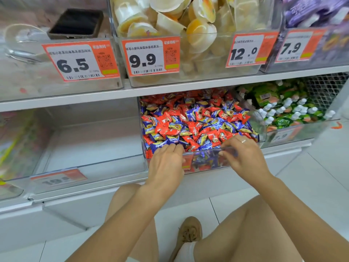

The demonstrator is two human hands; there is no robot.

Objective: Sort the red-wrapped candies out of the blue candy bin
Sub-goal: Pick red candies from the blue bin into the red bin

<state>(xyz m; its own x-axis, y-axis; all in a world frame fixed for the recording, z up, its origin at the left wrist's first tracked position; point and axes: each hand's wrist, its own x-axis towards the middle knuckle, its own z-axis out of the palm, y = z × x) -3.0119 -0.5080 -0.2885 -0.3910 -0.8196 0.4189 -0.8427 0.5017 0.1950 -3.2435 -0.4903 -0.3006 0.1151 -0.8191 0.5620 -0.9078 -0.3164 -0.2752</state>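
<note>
Left hand [166, 163]: palm down, fingers relaxed and loosely extended over the front rim, tips touching the candies, holding nothing.
Right hand [243, 157]: fingers curled at the clear front wall; whether it grips anything, cannot tell.
Candy bin [205, 161]: lower shelf, red-wrapped candies [211, 136] mixed with blue.
Open room: bare clear bin [90, 140] left.

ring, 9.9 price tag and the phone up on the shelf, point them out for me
ring [243, 141], head view, on the band across a finger of the right hand
9.9 price tag [151, 57], head view, on the white panel near the printed digits
phone [76, 23], head view, on its dark back
</note>
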